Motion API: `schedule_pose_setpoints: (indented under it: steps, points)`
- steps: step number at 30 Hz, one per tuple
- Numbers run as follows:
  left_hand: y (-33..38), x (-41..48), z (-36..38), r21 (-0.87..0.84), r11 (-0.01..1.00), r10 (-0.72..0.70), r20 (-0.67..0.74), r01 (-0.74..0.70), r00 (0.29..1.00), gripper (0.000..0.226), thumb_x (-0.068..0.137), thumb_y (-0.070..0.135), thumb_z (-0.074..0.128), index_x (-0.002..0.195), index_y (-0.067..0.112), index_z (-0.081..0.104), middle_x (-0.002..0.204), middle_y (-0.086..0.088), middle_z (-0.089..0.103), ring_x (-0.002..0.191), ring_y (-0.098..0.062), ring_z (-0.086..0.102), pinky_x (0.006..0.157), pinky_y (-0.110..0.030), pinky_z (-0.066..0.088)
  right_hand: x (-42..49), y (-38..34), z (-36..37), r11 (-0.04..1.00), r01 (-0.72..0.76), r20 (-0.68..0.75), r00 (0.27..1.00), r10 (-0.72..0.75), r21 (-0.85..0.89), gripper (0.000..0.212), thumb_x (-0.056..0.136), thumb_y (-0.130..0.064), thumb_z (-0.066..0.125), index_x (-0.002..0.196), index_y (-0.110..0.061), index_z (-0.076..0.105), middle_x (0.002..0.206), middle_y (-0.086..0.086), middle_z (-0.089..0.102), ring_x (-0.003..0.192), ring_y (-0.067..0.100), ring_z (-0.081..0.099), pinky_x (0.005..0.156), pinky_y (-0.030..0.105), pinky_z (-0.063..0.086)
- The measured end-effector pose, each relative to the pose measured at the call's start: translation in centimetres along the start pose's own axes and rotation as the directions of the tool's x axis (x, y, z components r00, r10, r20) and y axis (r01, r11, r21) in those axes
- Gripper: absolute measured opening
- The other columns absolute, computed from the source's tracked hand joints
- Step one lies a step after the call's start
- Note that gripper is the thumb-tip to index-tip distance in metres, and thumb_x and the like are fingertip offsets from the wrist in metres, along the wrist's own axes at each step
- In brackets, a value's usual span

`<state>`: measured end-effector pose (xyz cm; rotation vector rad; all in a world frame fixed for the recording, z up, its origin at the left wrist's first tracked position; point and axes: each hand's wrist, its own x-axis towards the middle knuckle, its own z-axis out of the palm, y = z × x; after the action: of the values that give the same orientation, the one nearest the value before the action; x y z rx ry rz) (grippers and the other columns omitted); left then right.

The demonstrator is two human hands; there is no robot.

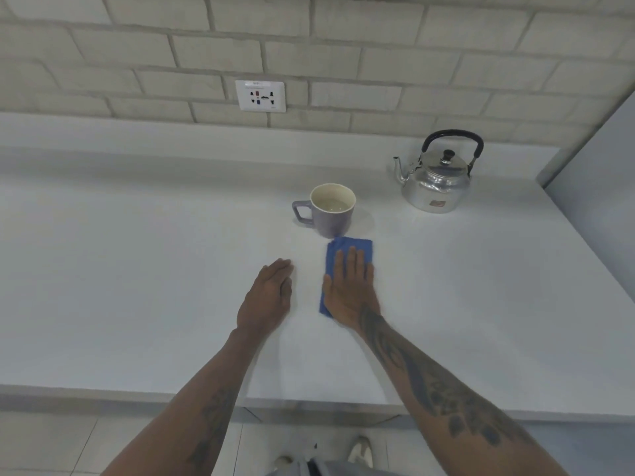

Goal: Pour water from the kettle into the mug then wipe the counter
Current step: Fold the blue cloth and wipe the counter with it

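A steel kettle point(435, 180) with a black handle stands upright at the back right of the white counter point(137, 276). A purple mug point(330, 209) with water in it stands in the middle, its handle to the left. Just in front of the mug lies a folded blue cloth point(347, 250). My right hand point(348, 290) lies flat on the cloth, palm down, pressing it onto the counter. My left hand point(269, 297) rests on the bare counter beside it, fingers together, holding nothing.
A brick wall with a power socket point(260, 96) runs behind the counter. A grey panel point(598, 187) closes off the right end. The counter's front edge point(103, 395) is near my body, with floor tiles below.
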<state>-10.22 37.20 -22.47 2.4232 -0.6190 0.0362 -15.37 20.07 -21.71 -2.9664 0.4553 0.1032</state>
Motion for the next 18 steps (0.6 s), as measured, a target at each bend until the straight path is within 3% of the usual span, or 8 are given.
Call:
schedule_pose_setpoints:
  steps: [4, 9, 13, 18]
  points:
    - [-0.5, -0.1, 0.0, -0.044, 0.998, -0.031, 0.049, 0.033, 0.998, 0.043, 0.1, 0.014, 0.038, 0.142, 0.012, 0.047, 0.153, -0.003, 0.042, 0.144, -0.016, 0.033, 0.121, -0.028, 0.017, -3.1, -3.0, 0.8, 0.987, 0.158, 0.018, 0.987, -0.158, -0.04, 0.064, 0.102, -0.04, 0.014, 0.154, -0.004, 0.001, 0.162, 0.023, -0.002, 0.15, 0.039, -0.003, 0.12, 0.051, -0.002]
    - [-0.6, -0.2, 0.0, -0.048, 0.999, 0.005, 0.035, -0.004, 0.999, 0.041, 0.1, 0.011, 0.041, 0.14, 0.008, 0.05, 0.15, -0.006, 0.045, 0.141, -0.019, 0.037, 0.119, -0.023, 0.014, -8.4, -0.3, 1.5, 0.961, 0.274, 0.011, 0.962, -0.274, -0.025, 0.067, 0.099, -0.047, 0.005, 0.155, -0.009, 0.0, 0.163, 0.013, -0.007, 0.151, 0.031, -0.008, 0.123, 0.047, 0.0]
    - [-0.6, -0.2, 0.2, -0.024, 1.0, 0.019, 0.006, -0.019, 1.0, 0.04, 0.1, 0.011, 0.041, 0.138, 0.01, 0.052, 0.149, 0.0, 0.047, 0.141, -0.016, 0.038, 0.119, -0.022, 0.013, -9.3, 4.9, 1.0, 0.993, 0.12, -0.015, 0.993, -0.12, -0.008, 0.068, 0.1, -0.049, 0.009, 0.154, -0.012, -0.005, 0.16, 0.004, -0.017, 0.15, 0.024, -0.014, 0.119, 0.036, -0.011]
    - [-0.1, -0.3, 0.3, -0.021, 0.999, -0.035, -0.01, 0.035, 0.999, 0.04, 0.1, 0.014, 0.04, 0.138, 0.017, 0.052, 0.15, 0.008, 0.043, 0.142, -0.014, 0.034, 0.115, -0.021, 0.017, -4.4, 9.4, -0.7, 0.992, -0.127, -0.033, 0.991, 0.126, -0.003, 0.067, 0.102, -0.045, 0.015, 0.155, -0.008, -0.002, 0.164, 0.012, -0.007, 0.152, 0.027, -0.005, 0.123, 0.042, 0.002]
